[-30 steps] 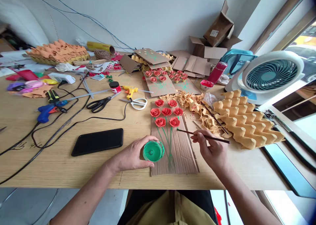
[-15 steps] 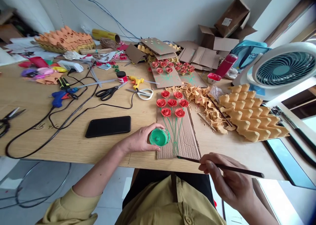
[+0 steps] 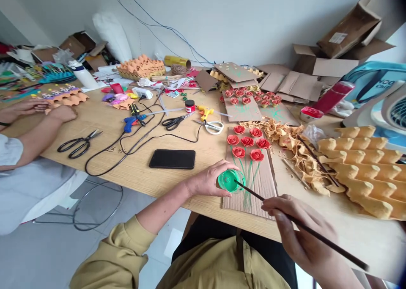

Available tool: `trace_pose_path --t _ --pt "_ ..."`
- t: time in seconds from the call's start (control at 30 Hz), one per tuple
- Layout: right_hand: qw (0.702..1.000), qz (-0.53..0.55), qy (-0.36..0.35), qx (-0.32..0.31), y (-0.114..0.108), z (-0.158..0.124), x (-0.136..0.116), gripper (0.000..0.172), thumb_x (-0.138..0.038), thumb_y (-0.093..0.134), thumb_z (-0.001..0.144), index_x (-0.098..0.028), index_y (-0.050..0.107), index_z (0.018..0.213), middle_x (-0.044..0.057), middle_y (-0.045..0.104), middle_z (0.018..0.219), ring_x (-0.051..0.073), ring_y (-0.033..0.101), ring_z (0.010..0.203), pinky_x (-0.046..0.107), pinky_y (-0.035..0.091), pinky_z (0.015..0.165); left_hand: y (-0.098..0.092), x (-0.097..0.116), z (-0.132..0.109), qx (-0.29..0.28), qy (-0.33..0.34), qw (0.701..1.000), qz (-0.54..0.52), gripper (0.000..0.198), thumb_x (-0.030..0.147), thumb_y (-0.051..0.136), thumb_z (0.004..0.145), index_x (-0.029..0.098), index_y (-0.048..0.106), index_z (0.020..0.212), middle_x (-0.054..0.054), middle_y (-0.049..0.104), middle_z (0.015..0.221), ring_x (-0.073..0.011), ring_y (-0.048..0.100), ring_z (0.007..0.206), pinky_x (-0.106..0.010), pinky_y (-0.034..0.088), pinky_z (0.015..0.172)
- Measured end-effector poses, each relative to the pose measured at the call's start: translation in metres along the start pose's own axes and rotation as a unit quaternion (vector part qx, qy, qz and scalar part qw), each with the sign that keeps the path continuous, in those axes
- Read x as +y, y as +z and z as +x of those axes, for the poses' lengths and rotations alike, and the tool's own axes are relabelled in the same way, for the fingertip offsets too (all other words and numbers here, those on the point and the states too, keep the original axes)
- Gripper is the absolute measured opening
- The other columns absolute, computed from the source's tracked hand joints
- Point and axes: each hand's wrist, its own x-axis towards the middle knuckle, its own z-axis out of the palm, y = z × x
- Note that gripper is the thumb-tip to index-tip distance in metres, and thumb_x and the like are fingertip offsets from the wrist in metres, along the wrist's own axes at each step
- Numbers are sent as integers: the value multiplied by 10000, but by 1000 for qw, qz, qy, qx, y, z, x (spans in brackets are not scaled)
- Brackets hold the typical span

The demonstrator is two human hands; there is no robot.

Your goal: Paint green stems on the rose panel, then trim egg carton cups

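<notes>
My left hand [image 3: 212,180] is closed round a small cup of green paint [image 3: 227,182], tilted so its inside faces me. Between the fingers of my right hand [image 3: 301,229] is a thin dark paintbrush [image 3: 326,240], its tip at the paint in the cup. Under the cup lies a cardboard panel [image 3: 264,196] with several red paper roses [image 3: 247,141] at its far end. Green painted stems [image 3: 250,174] run down from the roses and draw together near the panel's close end.
A black phone [image 3: 172,159], black scissors [image 3: 76,145] and glue guns [image 3: 205,112] with cords lie leftward. Egg-carton scraps [image 3: 288,153] and an egg tray [image 3: 364,166] sit at right. At far left, another person's hands [image 3: 60,112] touch a carton piece.
The brush tip has gone from the lower part of the cardboard up into the green paint cup. My view has swung left, bringing another person's arms into sight.
</notes>
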Motion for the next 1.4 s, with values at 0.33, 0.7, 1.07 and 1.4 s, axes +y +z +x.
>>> trace_pose_path --t 0.33,0.7,1.07,1.4 --pt "1000 2 -5 -11 13 10 3 121 -110 469 971 -179 567 978 17 620 744 124 578 624 248 464 598 2 -1 -1 6 -31 999 24 693 415 834 703 205 511 1279 -104 595 1267 -278 568 1210 -420 421 1097" --pt "989 21 51 137 -2 14 27 145 -140 477 981 -196 609 961 26 648 794 122 625 660 240 492 598 1 0 -1 3 -47 999 8 718 351 852 692 212 505 1306 -93 601 1294 -269 569 1215 -412 421 1096" --pt "992 -52 63 99 42 97 126 217 -312 425 1025 -209 610 977 26 694 765 173 671 679 268 472 626 -1 4 -2 -16 -91 995 -26 756 243 868 650 241 500 1310 -60 606 1284 -241 587 1172 -372 449 1046" --pt "991 -110 63 41 62 106 144 266 -326 386 1038 -193 611 989 55 711 811 193 681 683 280 439 625 -2 4 -2 -35 -111 993 -34 760 238 875 632 253 495 1291 -48 606 1264 -242 584 1168 -374 443 1047"
